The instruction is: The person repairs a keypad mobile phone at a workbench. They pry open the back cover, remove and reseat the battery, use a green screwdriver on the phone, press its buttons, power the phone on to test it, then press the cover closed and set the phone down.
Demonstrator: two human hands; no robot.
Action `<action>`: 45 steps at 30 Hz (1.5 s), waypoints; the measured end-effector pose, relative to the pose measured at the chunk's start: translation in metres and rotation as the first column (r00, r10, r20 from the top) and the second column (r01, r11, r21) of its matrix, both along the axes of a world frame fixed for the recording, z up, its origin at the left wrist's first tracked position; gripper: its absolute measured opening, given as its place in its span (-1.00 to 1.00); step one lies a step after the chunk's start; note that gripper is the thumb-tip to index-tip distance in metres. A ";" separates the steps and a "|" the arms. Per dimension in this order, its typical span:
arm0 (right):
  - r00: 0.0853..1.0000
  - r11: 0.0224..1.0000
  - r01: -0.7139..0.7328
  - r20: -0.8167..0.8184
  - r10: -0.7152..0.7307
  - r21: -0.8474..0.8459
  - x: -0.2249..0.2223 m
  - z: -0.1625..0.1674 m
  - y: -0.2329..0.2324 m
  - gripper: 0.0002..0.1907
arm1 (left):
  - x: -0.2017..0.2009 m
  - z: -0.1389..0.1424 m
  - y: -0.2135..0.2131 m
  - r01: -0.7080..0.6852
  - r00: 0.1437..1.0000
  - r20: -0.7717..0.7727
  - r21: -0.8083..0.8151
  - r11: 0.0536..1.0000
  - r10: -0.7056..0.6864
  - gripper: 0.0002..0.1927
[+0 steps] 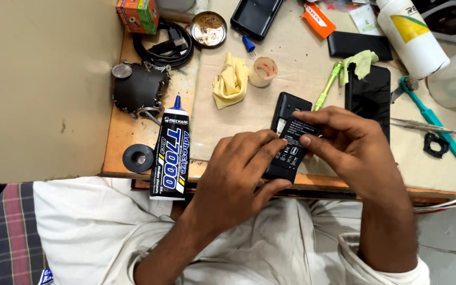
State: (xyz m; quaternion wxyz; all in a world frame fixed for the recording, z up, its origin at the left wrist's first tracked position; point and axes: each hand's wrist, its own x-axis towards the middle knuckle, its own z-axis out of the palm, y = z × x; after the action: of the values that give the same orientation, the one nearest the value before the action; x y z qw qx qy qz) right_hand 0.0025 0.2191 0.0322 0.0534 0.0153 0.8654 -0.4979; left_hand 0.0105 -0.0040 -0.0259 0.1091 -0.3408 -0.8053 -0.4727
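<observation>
Two hands work at the front edge of the table (302, 68), both closed on one small black phone (290, 138). The left hand (238, 177) grips the phone's lower end from the left, fingers curled over its face and thumb beneath. The right hand (352, 148) pinches a black battery (294, 142) with a white-printed label between thumb and forefinger; the battery lies against the phone's open back. Whether it is fully seated cannot be told.

Just left of the left hand lies a black adhesive tube (171, 153) with a blue nozzle. A yellow cloth (230, 80) lies above the hands, beside a small round cup (263, 71). A green pen-shaped tool (327, 85) lies just above the phone. A larger black phone (369, 95) lies right of it, near a teal brush (433, 119).
</observation>
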 end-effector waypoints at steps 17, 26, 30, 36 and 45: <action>0.922 0.911 0.054 -0.370 0.111 0.409 0.016 -0.010 -0.030 -0.63 | 0.002 -0.009 -0.002 -0.027 0.995 -0.099 0.030 0.999 0.030 -0.42; 0.889 0.837 0.149 -0.442 0.121 0.527 0.034 -0.006 -0.058 -0.61 | 0.002 0.001 -0.002 -0.016 0.995 -0.102 0.028 0.999 0.019 -0.42; 0.944 0.888 0.164 -0.329 -0.015 0.429 0.049 -0.006 -0.038 -0.64 | 0.009 0.010 -0.001 -0.003 0.997 -0.079 0.022 1.000 0.004 -0.39; 0.927 0.619 0.213 -0.357 0.117 0.756 0.050 -0.082 -0.025 -0.05 | 0.005 -0.014 -0.010 0.116 0.987 0.094 0.161 0.980 -0.132 -0.29; 0.863 0.766 0.427 -0.471 -0.186 0.480 -0.026 -0.104 0.004 -0.56 | -0.083 -0.040 0.041 0.321 0.841 0.368 0.250 0.914 -0.396 -0.56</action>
State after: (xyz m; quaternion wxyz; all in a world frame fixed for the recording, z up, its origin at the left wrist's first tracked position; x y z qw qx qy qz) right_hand -0.0236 0.2231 -0.0715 -0.2135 0.0736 0.9511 -0.2109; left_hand -0.0721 0.0368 -0.0656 -0.1234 -0.3675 -0.6859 -0.6158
